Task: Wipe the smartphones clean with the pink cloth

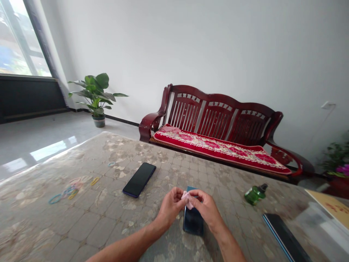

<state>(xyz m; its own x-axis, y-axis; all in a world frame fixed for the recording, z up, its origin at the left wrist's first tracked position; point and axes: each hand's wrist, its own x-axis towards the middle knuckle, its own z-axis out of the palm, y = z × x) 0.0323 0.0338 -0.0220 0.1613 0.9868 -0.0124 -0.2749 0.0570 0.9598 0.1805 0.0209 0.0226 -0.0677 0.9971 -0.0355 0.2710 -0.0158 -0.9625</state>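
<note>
My left hand (171,204) and my right hand (205,206) meet near the front middle of the table. Between their fingertips they pinch a small, crumpled pale pink cloth (188,201); whether it is fabric or tissue I cannot tell. Directly beneath the hands lies a dark smartphone (193,222) with its glossy side up, partly covered by the fingers. A blue edge shows past its far end. To the left, a second black smartphone (139,179) lies flat on the patterned tablecloth (89,227).
Several coloured hair ties (71,189) lie at left. On the right are a green bottle (255,195) with a black top, another dark phone-like device (286,236) and a yellowish box (329,205). Behind the table stand a red wooden bench (209,109) and a potted plant (98,120).
</note>
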